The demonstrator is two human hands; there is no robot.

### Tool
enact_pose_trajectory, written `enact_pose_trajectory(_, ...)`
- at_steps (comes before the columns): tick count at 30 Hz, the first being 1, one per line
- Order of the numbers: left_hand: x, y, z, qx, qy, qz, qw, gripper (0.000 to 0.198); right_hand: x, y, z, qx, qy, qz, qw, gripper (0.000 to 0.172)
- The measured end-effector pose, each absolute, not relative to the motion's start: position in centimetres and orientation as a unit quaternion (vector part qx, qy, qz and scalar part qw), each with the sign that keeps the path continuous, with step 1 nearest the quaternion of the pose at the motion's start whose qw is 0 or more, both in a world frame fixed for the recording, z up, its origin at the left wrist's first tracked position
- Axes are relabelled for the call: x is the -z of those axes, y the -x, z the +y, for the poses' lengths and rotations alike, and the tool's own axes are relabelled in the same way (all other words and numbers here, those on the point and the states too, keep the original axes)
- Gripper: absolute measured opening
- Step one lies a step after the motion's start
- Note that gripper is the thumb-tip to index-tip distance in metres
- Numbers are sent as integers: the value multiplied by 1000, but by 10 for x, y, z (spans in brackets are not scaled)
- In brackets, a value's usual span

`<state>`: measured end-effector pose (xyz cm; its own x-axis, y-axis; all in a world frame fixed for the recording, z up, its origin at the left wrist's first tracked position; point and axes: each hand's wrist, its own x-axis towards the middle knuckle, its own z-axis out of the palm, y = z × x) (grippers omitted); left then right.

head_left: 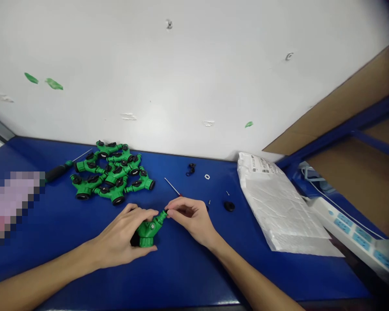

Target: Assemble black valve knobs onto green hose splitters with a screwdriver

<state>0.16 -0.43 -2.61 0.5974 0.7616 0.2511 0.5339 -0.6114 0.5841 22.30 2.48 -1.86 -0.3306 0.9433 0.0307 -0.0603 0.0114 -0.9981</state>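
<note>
Left fingers grip a green connector, outlet slanting up rightward; right fingers pinch a black piece.

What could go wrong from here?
Slip: the left hand holds the green fitting while the right hand works at its narrow tip; a sideways push might twist it.
Lost part: a tiny screw lies loose beside the right hand; a stray knock could send it rolling.
Snag: the thin screwdriver is partly hidden behind the right hand and might get nudged.
</note>
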Motion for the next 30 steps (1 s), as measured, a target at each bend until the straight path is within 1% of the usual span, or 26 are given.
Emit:
enact_pose_trajectory(5, 24, 1, -5, -255, -858, 353, 272, 58, 14, -223, 22, -566, 379, -583, 443, 11)
enact_pose_trajectory(10, 21, 5, -10, -261, -823, 362, 350, 59, 8, -225, 22, -554, 384, -586, 451, 13)
enact_pose_trajectory(12, 19, 5, -10, -273, -787, 376, 406, 52, 8, -224, 22, -557, 381, -592, 441, 15)
enact_pose_trajectory(14, 16, 2, -9, -288, -725, 390, 489, 40, 9, -223, 22, -559, 383, -591, 438, 15)
enact_pose_trajectory(15, 15, 1, -8, -300, -685, 392, 535, 40, 9, -222, 22, -558, 386, -588, 440, 15)
enact_pose_trajectory(17, 11, -3, -5, -329, -604, 385, 615, 49, 10, -222, 22, -554, 396, -580, 448, 15)
enact_pose_trajectory(19, 8, -6, -3, -350, -544, 367, 669, 53, 11, -222, 23, -550, 406, -575, 450, 16)
enact_pose_trajectory(21, 5, -8, -3, -360, -514, 356, 692, 50, 10, -223, 24, -552, 412, -569, 448, 17)
enact_pose_trajectory(25, 4, -7, -4, -366, -505, 352, 698, 40, 9, -225, 25, -575, 410, -553, 442, 19)
enact_pose_trajectory(30, 12, 0, -5, -344, -543, 337, 688, 45, 9, -225, 24, -590, 399, -539, 449, 17)
